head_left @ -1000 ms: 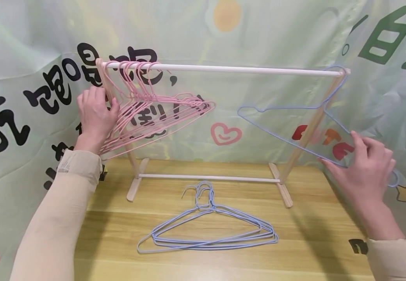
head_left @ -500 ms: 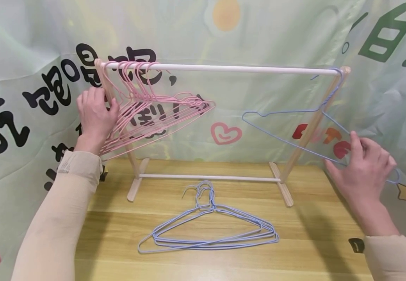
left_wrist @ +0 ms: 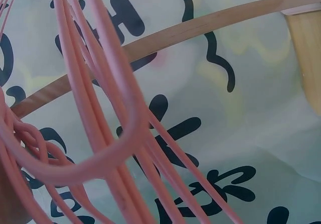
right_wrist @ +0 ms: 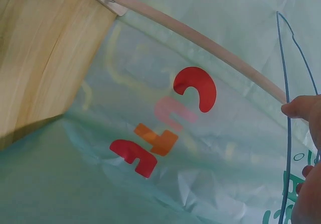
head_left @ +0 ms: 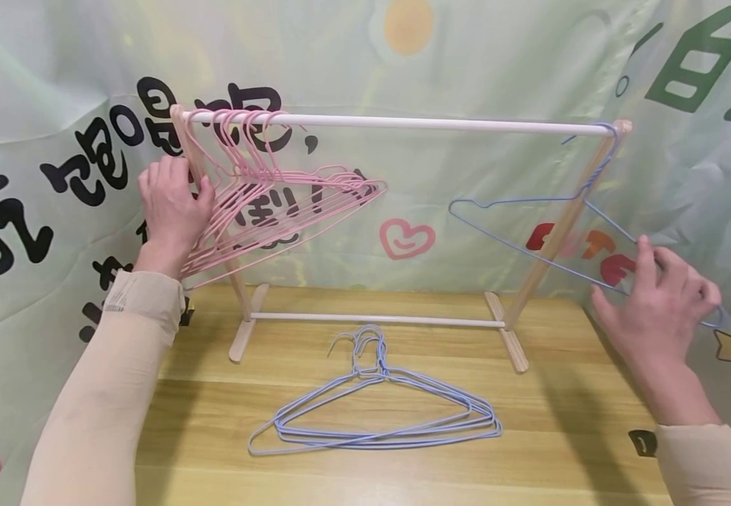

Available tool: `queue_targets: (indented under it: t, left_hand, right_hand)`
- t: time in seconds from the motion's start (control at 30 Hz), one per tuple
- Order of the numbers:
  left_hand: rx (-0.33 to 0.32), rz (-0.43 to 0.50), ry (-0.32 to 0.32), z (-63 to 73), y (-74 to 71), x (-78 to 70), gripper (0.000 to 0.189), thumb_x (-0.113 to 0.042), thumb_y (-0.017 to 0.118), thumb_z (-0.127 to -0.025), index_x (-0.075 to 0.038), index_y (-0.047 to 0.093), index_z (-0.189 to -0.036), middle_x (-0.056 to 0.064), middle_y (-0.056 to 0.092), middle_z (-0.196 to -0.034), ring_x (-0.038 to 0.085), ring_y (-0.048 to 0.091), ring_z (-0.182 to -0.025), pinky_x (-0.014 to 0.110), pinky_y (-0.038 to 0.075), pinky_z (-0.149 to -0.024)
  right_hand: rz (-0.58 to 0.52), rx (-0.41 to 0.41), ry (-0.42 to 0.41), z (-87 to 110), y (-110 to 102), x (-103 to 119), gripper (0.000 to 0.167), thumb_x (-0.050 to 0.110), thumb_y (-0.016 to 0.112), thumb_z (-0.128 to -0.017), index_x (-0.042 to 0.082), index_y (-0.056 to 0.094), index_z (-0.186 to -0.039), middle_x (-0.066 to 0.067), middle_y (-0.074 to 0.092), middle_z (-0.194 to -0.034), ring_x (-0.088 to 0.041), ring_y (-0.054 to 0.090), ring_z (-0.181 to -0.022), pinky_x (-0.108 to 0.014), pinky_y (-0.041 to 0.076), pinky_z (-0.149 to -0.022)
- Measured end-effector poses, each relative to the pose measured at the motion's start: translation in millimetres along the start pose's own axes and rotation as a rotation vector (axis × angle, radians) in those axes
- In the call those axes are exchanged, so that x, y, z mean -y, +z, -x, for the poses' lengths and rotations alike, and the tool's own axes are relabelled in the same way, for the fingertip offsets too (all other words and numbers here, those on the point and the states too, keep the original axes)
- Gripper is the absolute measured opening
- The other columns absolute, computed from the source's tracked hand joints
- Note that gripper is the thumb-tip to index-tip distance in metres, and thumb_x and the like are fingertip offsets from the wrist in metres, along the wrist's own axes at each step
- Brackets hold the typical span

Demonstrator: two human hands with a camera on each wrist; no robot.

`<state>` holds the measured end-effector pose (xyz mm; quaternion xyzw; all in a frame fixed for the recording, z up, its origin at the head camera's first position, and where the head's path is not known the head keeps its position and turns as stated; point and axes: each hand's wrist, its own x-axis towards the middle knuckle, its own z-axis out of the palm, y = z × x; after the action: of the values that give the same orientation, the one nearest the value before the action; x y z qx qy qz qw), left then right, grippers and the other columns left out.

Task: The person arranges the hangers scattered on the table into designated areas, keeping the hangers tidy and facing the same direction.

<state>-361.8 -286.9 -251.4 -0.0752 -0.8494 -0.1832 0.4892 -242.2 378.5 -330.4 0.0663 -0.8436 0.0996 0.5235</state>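
Note:
In the head view, a blue wire hanger [head_left: 530, 200] hangs by its hook near the right end of the rack's white top bar [head_left: 416, 124]. My right hand [head_left: 659, 302] holds its right-hand end, and its wire [right_wrist: 288, 148] runs past the thumb in the right wrist view. My left hand [head_left: 172, 207] grips the rack's left wooden post [head_left: 191, 144], its thumb in front; the finger wrap is partly hidden. Several pink hangers [head_left: 264, 176] hang beside it on the left of the bar. Their wires [left_wrist: 120, 83] cross the left wrist view.
Several blue hangers [head_left: 384, 443] lie stacked on the wooden table [head_left: 561, 436] in front of the rack. The rack's lower white bar [head_left: 372, 320] and wooden feet [head_left: 511, 348] stand behind them. A printed cloth [head_left: 467, 63] encloses the back and sides.
The blue hanger's hook has come down over the top bar's right end. The hanger and my right hand have shifted slightly right. My left hand stays in place.

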Motion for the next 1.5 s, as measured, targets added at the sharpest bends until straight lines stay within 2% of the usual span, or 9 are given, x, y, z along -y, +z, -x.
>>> queue_targets:
  t: [0.17, 0.3, 0.47, 0.6, 0.73, 0.83, 1.07, 1.23, 1.5]
  left_hand:
    - [0.013, -0.005, -0.007, 0.3, 0.8, 0.6, 0.026, -0.02, 0.056, -0.102, 0.005, 0.053, -0.1, 0.022, 0.051, -0.099, 0.044, 0.044, -0.098, 0.054, 0.031, -0.105]
    - [0.017, -0.008, -0.014, 0.1, 0.7, 0.9, 0.026, -0.022, 0.056, -0.102, 0.005, 0.054, -0.101, 0.021, 0.051, -0.099, 0.043, 0.044, -0.097, 0.053, 0.031, -0.103]
    - [0.005, -0.008, -0.007, -1.3, -0.1, 1.1, 0.027, -0.021, 0.056, -0.102, 0.005, 0.054, -0.101, 0.022, 0.051, -0.099, 0.043, 0.043, -0.096, 0.053, 0.031, -0.101]
    - [-0.003, -0.005, -0.003, -2.1, -0.5, 1.0, 0.027, -0.021, 0.057, -0.102, 0.006, 0.054, -0.101, 0.022, 0.052, -0.099, 0.044, 0.043, -0.096, 0.053, 0.031, -0.101]
    - [-0.004, -0.005, 0.001, -2.2, -0.4, 0.5, 0.027, -0.021, 0.057, -0.102, 0.006, 0.054, -0.1, 0.022, 0.051, -0.098, 0.044, 0.043, -0.096, 0.054, 0.031, -0.101]
    - [-0.003, -0.007, -0.002, -1.5, -0.4, 0.5, 0.027, -0.021, 0.057, -0.102, 0.006, 0.054, -0.1, 0.022, 0.051, -0.098, 0.044, 0.043, -0.096, 0.053, 0.031, -0.1]
    - [0.002, -0.001, -0.004, -0.5, -0.3, 0.0, 0.027, -0.021, 0.056, -0.102, 0.006, 0.054, -0.101, 0.022, 0.051, -0.099, 0.044, 0.043, -0.096, 0.053, 0.03, -0.1]
    - [-0.005, 0.003, 0.003, -0.1, 0.0, 0.1, 0.026, -0.02, 0.057, -0.102, 0.006, 0.054, -0.1, 0.022, 0.051, -0.098, 0.044, 0.043, -0.095, 0.053, 0.03, -0.099]
    - [0.002, 0.001, -0.001, 0.4, -0.7, -0.8, 0.027, -0.02, 0.056, -0.102, 0.006, 0.054, -0.1, 0.022, 0.051, -0.098, 0.044, 0.043, -0.095, 0.053, 0.03, -0.099]
  right_hand:
    - [-0.022, 0.055, 0.022, 2.8, -4.4, 3.8, 0.088, 0.025, 0.072, -0.081, 0.006, 0.037, -0.159, -0.027, 0.04, -0.148, -0.057, 0.035, -0.128, -0.07, 0.014, -0.108]
    - [-0.064, 0.09, 0.047, 5.0, -6.4, 11.0, 0.088, 0.039, 0.065, -0.083, 0.004, 0.037, -0.158, -0.023, 0.039, -0.156, -0.053, 0.035, -0.135, -0.067, 0.017, -0.114]
    - [-0.166, 0.012, -0.003, 10.9, 2.8, 26.5, 0.084, 0.052, 0.058, -0.086, -0.003, 0.049, -0.149, -0.025, 0.049, -0.15, -0.055, 0.043, -0.132, -0.071, 0.028, -0.11]
    - [-0.232, 0.027, -0.045, 21.5, 11.5, 41.8, 0.087, 0.062, 0.054, -0.092, -0.005, 0.051, -0.147, -0.026, 0.051, -0.148, -0.055, 0.046, -0.131, -0.07, 0.032, -0.109]
    - [-0.274, 0.106, -0.1, 35.1, 19.7, 58.3, 0.09, 0.068, 0.05, -0.097, -0.006, 0.048, -0.149, -0.028, 0.051, -0.149, -0.052, 0.047, -0.133, -0.065, 0.033, -0.113]
    - [-0.315, 0.173, -0.134, 46.1, 26.3, 71.9, 0.085, 0.06, 0.055, -0.098, -0.007, 0.047, -0.149, -0.028, 0.05, -0.15, -0.052, 0.047, -0.133, -0.062, 0.033, -0.114]
    - [-0.39, 0.323, -0.188, 74.9, 42.0, 97.6, 0.08, 0.045, 0.065, -0.092, -0.003, 0.045, -0.153, -0.027, 0.05, -0.149, -0.052, 0.048, -0.131, -0.072, 0.037, -0.101]
    - [-0.408, 0.417, -0.24, 95.9, 54.1, 112.1, 0.08, 0.047, 0.065, -0.094, -0.005, 0.045, -0.151, -0.026, 0.05, -0.149, -0.049, 0.048, -0.133, -0.071, 0.035, -0.105]
    - [-0.399, 0.727, -0.265, 125.6, 62.0, 131.7, 0.091, 0.044, 0.079, -0.089, 0.003, 0.037, -0.159, -0.017, 0.044, -0.158, -0.041, 0.043, -0.143, -0.065, 0.033, -0.113]
